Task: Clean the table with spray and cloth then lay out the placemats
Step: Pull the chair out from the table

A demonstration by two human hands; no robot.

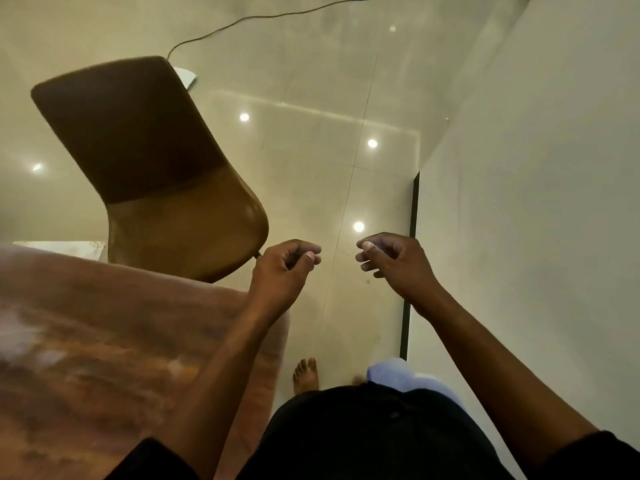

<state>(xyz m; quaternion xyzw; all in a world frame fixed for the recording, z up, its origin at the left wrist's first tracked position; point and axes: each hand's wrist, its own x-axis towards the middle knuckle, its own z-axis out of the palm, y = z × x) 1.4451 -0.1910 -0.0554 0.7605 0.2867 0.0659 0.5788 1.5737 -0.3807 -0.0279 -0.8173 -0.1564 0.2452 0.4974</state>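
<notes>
A: Where's the desk?
B: Lower left, wood top bare; no spray, cloth or placemats visible there.
A: Hands?
B: Left hand and right hand hover beyond its corner, beside the chair, fingers loosely curled, empty. Nothing appears laid yet.

We stand at the table's corner, both hands raised and empty over the floor.

Our left hand and right hand hover apart, fingers loosely curled, holding nothing. The wooden table fills the lower left; a brown chair stands just beyond its far edge. A cable trails across the glossy tiled floor, a wall rises on our right, and one bare foot shows below.
</notes>
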